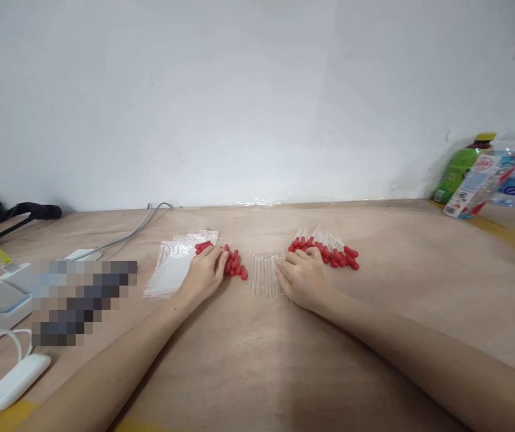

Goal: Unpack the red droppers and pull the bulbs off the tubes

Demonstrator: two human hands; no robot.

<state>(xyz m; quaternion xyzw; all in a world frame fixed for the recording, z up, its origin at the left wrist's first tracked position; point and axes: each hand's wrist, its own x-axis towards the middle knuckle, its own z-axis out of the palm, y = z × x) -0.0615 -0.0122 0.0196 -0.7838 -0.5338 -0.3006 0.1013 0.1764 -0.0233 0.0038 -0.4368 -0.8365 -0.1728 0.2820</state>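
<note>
Loose red rubber bulbs lie in a small heap in the middle of the table. My left hand rests at that heap, its thumb and fingers closed on a red rubber bulb that they mostly cover. A row of thin clear glass dropper tubes lies side by side to the right of the heap. My right hand is at the right end of this row, fingers closed on a glass dropper tube, its tip largely hidden. Behind my right hand lie several droppers with red bulbs on their glass tubes.
Clear zip bags lie beside my left hand. At the left are a grey cable, a white power strip, a white plug-like device and a blurred-out dark object. Bottles stand at the far right by the wall.
</note>
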